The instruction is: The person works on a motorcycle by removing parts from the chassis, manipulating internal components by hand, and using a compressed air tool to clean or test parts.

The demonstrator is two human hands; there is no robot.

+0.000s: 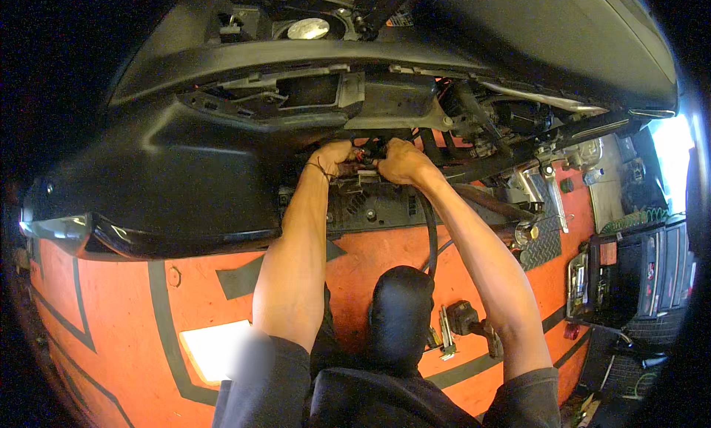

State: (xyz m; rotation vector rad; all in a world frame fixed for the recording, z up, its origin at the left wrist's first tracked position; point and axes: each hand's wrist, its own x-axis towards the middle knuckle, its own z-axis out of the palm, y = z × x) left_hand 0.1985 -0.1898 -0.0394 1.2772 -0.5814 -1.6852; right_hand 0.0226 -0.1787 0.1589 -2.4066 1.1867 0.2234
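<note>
Both my hands reach into an opening low in the side of a dark scooter-like vehicle (207, 169). My left hand (337, 155), with a thin dark band at its wrist, has its fingers curled in at the left of a small dark bundle with a bit of red (364, 155). From the right, my right hand (401, 161) closes on the same spot, thumb and fingers bent inward. What each hand grips is too small and shaded to name. Just below them lies a dark slotted panel (370, 212) of the vehicle.
An orange floor with dark stripes (167, 317) spreads below. A cordless power tool (465, 318) lies right of my knee (400, 317). At far right stands a dark tool cart (652, 269). A bright white sheet (211, 350) is at lower left. A dark hose (432, 235) hangs down.
</note>
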